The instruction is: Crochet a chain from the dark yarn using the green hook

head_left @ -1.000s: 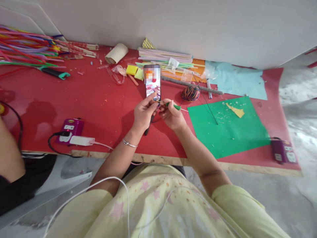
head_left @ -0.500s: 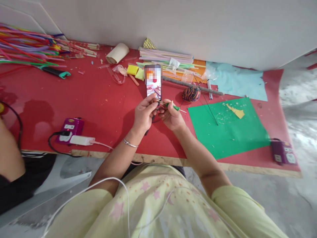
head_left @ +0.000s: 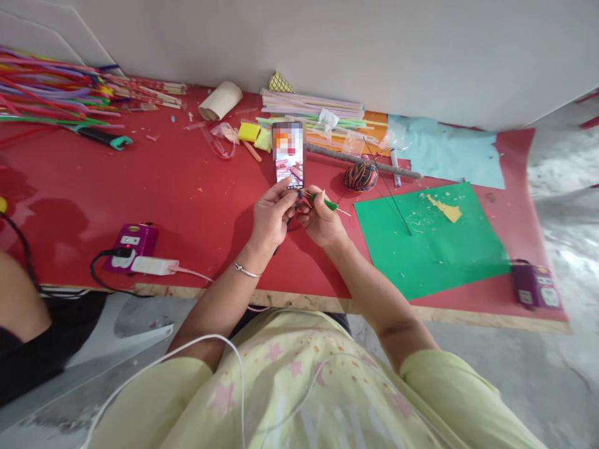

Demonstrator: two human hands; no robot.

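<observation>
My left hand (head_left: 274, 215) pinches a small dark piece of yarn work (head_left: 300, 198) just in front of a lit phone (head_left: 289, 156). Between the thumb and fingers of my right hand (head_left: 322, 218) is a thin hook with a green handle (head_left: 329, 203), its tip pointing left at the yarn. The fingers of both hands nearly meet, hiding part of the piece. A multicoloured yarn ball (head_left: 360, 177) lies to the right, behind my right hand.
A green sheet (head_left: 440, 249) with yellow scraps lies right. Pipe cleaners (head_left: 51, 87), a cardboard tube (head_left: 221, 101) and pastel sticks (head_left: 313, 104) line the back. Purple power sockets (head_left: 135, 240) sit front left, with cables. Another person's arm (head_left: 19, 299) is at the far left.
My right hand and the green-handled hook have shifted very slightly left and down. Both hands keep their hold. The other person's arm at the far left has moved a little.
</observation>
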